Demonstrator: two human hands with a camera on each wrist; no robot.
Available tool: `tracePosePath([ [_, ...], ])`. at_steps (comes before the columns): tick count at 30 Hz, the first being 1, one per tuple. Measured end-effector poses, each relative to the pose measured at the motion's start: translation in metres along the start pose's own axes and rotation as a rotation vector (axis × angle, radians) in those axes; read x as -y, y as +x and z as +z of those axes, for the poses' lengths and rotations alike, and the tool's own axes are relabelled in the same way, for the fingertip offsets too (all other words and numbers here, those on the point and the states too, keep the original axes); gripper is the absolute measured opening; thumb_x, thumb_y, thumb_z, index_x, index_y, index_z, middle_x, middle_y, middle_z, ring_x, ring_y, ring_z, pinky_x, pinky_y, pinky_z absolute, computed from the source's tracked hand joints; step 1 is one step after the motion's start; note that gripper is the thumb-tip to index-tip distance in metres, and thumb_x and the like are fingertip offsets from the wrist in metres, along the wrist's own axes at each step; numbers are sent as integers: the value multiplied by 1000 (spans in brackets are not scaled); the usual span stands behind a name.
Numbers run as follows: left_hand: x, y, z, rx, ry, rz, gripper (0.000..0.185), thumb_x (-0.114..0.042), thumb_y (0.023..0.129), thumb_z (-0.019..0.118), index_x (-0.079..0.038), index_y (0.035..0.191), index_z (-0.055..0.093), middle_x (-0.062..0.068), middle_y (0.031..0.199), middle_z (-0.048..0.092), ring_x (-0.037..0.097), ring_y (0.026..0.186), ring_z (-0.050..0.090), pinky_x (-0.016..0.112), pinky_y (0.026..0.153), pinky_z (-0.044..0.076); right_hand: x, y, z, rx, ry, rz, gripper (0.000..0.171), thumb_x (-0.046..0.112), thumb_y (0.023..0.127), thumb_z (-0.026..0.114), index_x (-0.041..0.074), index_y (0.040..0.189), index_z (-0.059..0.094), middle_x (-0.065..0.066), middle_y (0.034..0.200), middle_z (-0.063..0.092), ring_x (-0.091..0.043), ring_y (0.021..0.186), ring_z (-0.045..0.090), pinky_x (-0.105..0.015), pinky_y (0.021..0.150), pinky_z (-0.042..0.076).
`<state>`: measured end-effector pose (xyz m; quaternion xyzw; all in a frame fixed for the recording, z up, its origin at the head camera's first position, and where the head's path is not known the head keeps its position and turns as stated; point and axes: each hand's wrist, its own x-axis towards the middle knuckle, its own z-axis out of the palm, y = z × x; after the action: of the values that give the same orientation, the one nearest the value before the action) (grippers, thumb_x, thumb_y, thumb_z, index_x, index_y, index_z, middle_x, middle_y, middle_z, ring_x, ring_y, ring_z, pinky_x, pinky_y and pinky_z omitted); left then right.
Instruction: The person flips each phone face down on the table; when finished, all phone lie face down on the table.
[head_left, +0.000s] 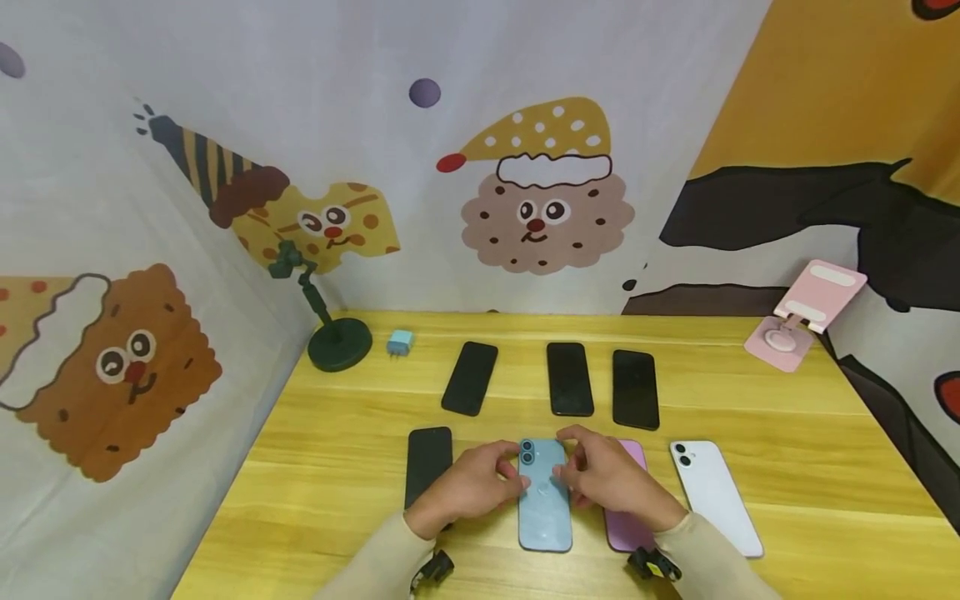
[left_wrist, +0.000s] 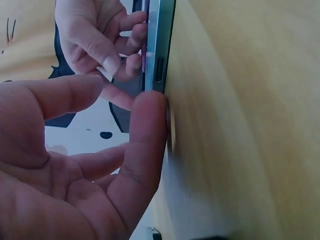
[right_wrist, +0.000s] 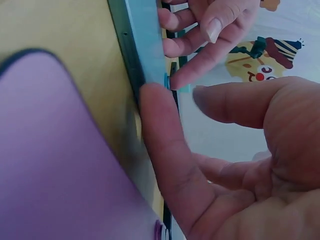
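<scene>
Blue phone (head_left: 545, 508) on table, both hands' fingertips pinching its upper edges.

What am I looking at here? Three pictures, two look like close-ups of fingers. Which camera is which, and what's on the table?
There is no machine here: a person works with two bare hands. The wide picture comes from a camera on the person's head, looking down at a wooden table. The two close-ups come from cameras strapped to each wrist.

Both hands are at a blue phone lying back up. The left hand touches its left edge with its fingertips, and the right hand touches the right edge. It lies flat on the table, not lifted.

Also on the table: a purple phone, a white phone, four black phones, a small blue charger, a green stand and a pink stand.
</scene>
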<state>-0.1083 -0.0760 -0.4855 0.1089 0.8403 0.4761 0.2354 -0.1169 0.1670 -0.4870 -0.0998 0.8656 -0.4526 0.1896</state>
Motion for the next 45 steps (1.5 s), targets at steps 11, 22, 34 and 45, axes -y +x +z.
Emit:
tracePosePath([
  [11,8,-9,-18,-38,-46,17,49,-33,102,70,-8,144,61,1,105,71,18,86,66,34,73,53,14,19,6,13,-66,-166,41,26,102,73,4,135,66,0,80,70,-12,62,65,-27,56,51],
  [22,24,-29,-47,-84,-187,21,50,-29,107,66,-2,147,56,11,110,67,27,77,64,33,64,53,35,44,26,55,-10,-228,37,24,105,68,3,135,67,-7,86,73,-23,67,69,-29,57,53],
  [34,48,-51,-77,-199,-163,-109,46,-28,106,66,-7,147,58,9,109,63,25,79,59,33,65,51,53,65,55,109,65,-227,39,27,105,65,3,136,66,-3,91,73,-27,74,75,-31,60,57],
  [45,58,-63,-92,-268,-222,-219,53,-27,105,69,-5,150,53,17,134,57,23,106,62,39,76,57,59,68,75,183,180,-149,50,25,105,68,-3,144,56,-7,105,71,-25,80,75,-34,67,60],
])
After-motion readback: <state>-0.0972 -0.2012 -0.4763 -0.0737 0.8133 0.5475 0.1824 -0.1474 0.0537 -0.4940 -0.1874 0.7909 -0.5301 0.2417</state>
